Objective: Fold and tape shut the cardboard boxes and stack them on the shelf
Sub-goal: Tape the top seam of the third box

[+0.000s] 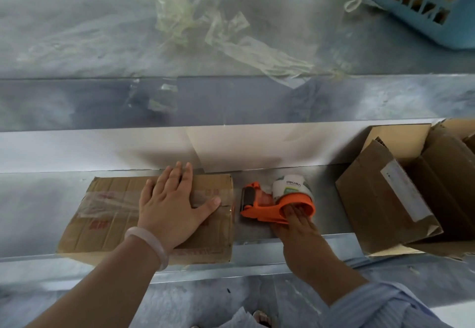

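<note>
A closed cardboard box (108, 214) with red print lies on the lower metal shelf (30, 199), a strip of clear tape across its top. My left hand (174, 207) presses flat on the box's right half, fingers straight and spread. Just right of the box stands an orange tape dispenser (267, 204) with a white roll of tape (290, 186). My right hand (295, 225) grips the dispenser's looped handle, its fingers curled through the loop.
An open cardboard box (401, 189) holding flattened cardboard stands at the right of the shelf. On the upper metal shelf (77, 32) lie crumpled strips of used clear tape (231, 40) and, at far right, a blue plastic basket (426, 4).
</note>
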`<action>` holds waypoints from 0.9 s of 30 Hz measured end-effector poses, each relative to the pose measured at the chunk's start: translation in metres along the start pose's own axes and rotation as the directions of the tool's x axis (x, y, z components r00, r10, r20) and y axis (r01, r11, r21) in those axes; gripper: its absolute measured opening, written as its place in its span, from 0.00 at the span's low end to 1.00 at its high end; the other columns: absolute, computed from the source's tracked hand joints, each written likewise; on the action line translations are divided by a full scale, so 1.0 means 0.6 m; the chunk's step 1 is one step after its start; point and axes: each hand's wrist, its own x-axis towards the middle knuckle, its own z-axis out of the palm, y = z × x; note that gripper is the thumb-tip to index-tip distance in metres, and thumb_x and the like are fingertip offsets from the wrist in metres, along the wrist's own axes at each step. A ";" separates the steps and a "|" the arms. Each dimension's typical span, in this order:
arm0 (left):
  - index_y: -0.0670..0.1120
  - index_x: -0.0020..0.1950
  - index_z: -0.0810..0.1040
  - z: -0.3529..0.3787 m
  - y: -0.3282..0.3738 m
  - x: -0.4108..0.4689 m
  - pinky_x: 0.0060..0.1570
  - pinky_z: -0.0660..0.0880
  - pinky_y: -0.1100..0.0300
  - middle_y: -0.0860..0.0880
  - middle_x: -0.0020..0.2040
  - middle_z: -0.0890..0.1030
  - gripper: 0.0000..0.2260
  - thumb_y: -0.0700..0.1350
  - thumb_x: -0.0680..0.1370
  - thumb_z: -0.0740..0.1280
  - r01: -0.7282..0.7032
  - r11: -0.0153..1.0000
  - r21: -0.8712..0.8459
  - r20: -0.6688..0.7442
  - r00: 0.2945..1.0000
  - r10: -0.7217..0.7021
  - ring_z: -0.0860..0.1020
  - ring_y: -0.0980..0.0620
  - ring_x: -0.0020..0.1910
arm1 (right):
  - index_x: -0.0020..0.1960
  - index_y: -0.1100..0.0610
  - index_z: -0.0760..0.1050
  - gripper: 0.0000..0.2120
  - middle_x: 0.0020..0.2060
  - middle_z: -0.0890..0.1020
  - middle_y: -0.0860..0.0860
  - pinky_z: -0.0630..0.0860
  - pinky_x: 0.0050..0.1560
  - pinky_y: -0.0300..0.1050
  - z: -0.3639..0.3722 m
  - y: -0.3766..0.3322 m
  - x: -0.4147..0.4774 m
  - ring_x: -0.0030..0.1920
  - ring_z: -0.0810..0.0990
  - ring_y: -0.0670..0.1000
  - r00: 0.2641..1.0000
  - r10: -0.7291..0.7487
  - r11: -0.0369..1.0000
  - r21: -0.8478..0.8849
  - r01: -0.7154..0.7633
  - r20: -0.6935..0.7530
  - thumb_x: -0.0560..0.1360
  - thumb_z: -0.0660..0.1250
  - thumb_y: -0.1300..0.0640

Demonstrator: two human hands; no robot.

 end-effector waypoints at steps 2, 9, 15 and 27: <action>0.53 0.80 0.39 -0.003 -0.003 0.002 0.76 0.40 0.51 0.53 0.81 0.42 0.43 0.75 0.72 0.45 -0.005 1.000 -0.001 0.028 1.000 0.005 0.39 0.53 0.79 | 0.70 0.49 0.71 0.24 0.70 0.66 0.53 0.71 0.67 0.49 -0.007 0.001 -0.010 0.65 0.72 0.56 0.999 0.010 0.996 0.091 -0.014 0.050 0.76 0.59 0.62; 0.53 0.80 0.55 -0.024 -0.026 -0.001 0.77 0.44 0.54 0.54 0.80 0.52 0.28 0.58 0.82 0.57 -0.088 0.952 -0.292 0.013 0.995 0.096 0.47 0.56 0.78 | 0.52 0.50 0.77 0.17 0.46 0.75 0.41 0.73 0.44 0.31 -0.025 -0.030 -0.041 0.43 0.77 0.41 0.944 0.186 0.854 0.520 -0.018 -0.273 0.70 0.64 0.69; 0.50 0.75 0.67 -0.057 -0.097 -0.032 0.71 0.61 0.55 0.52 0.75 0.67 0.22 0.51 0.81 0.62 -0.111 0.945 -0.307 -0.269 0.963 0.026 0.64 0.51 0.74 | 0.64 0.51 0.75 0.13 0.60 0.78 0.50 0.77 0.50 0.32 -0.123 -0.129 0.021 0.55 0.79 0.46 0.928 0.280 -0.017 0.968 -0.251 0.246 0.81 0.62 0.50; 0.51 0.80 0.51 -0.038 -0.192 -0.039 0.76 0.47 0.54 0.48 0.81 0.50 0.40 0.71 0.73 0.45 0.098 0.994 -0.050 -0.103 0.989 -0.103 0.47 0.50 0.79 | 0.72 0.38 0.66 0.29 0.65 0.76 0.48 0.71 0.67 0.58 -0.101 -0.211 0.078 0.64 0.75 0.54 0.855 0.314 -0.009 0.901 -0.433 0.413 0.73 0.54 0.31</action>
